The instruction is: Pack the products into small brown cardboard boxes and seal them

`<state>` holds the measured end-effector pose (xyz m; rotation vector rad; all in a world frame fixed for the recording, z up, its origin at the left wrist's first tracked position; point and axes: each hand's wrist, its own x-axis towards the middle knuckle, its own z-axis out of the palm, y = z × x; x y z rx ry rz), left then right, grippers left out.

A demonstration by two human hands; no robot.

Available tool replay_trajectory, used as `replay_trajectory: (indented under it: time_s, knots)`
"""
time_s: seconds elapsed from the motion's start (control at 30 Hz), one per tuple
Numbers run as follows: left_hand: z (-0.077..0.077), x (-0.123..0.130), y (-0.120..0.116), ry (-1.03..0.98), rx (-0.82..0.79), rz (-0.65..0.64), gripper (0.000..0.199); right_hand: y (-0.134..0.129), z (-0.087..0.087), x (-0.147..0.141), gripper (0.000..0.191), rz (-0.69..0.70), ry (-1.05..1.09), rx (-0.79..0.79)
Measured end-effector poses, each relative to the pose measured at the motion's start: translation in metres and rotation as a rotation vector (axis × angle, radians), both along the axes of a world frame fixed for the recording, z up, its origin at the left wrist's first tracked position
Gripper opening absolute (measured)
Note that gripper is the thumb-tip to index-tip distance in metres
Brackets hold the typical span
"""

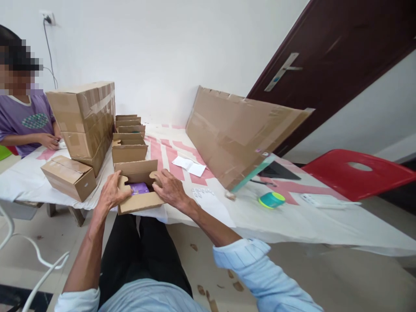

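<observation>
An open cardboard box (139, 203) stands at the table's near edge, its back flap raised. Inside it lies a purple item (139, 188). My left hand (111, 193) grips the box's left side, fingers closed at the left tab. On the right side, my right hand (169, 187) has its fingers bent round the right tab. Directly behind this box is a row of open cardboard boxes (130, 153). To the right lie a folded white paper (189, 166) and a sheet with small clear pieces (211, 206).
Stacked taped cartons (87, 117) and a closed carton (69, 177) stand left. A person (27, 112) sits beyond them. A large cardboard panel (240, 130) leans at the right, near a teal-and-yellow object (271, 199) and a red chair (354, 173).
</observation>
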<state>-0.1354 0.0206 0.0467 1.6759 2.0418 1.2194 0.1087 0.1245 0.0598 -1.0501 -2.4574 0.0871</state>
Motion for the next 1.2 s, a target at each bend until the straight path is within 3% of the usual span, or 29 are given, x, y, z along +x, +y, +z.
replay_trajectory:
  time_s: [0.27,0.47,0.63,0.73,0.97,1.2]
  knots:
    - [-0.022,-0.012,-0.02,-0.537,0.199,0.015,0.079,-0.002,0.005,0.001,0.04,-0.031,-0.035,0.029]
    - [-0.05,-0.018,-0.027,-0.662,0.196,-0.215,0.105,0.003,0.013,-0.006,0.022,0.122,-0.213,0.066]
    - [-0.079,-0.033,-0.031,-0.691,0.113,-0.325,0.146,0.008,0.032,-0.025,0.015,0.308,-0.419,0.059]
    - [-0.091,-0.036,-0.03,-0.609,0.035,-0.301,0.159,0.009,0.041,-0.044,0.018,0.351,-0.529,0.005]
    - [-0.105,-0.022,-0.021,-0.533,0.088,-0.293,0.146,0.013,0.041,-0.079,0.029,0.325,-0.767,-0.099]
    - [-0.115,-0.021,-0.022,-0.556,0.113,-0.285,0.144,0.011,0.034,-0.089,0.031,0.337,-0.848,-0.107]
